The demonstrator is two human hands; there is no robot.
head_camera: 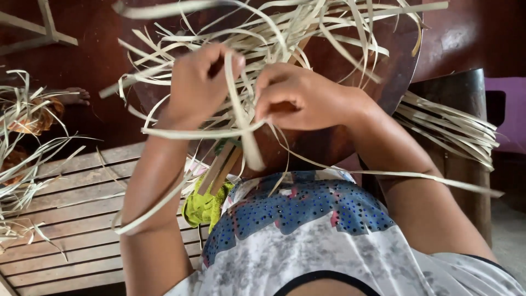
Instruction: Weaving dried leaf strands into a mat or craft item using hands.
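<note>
Both hands are working up close: left hand [200, 82] pinching a pale strip [241, 118], right hand [298, 98] clenching crossing strips [263, 33], keeping them taut.

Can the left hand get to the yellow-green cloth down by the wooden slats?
Probably yes: the left hand is busy gripping pale strips, but the yellow-green cloth lies uncovered just below its forearm.

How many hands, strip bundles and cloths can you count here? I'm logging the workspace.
Hands, left and right: 2
Pale strip bundles, worked, side, floor: 3
Yellow-green cloth: 1
Total: 6
</note>
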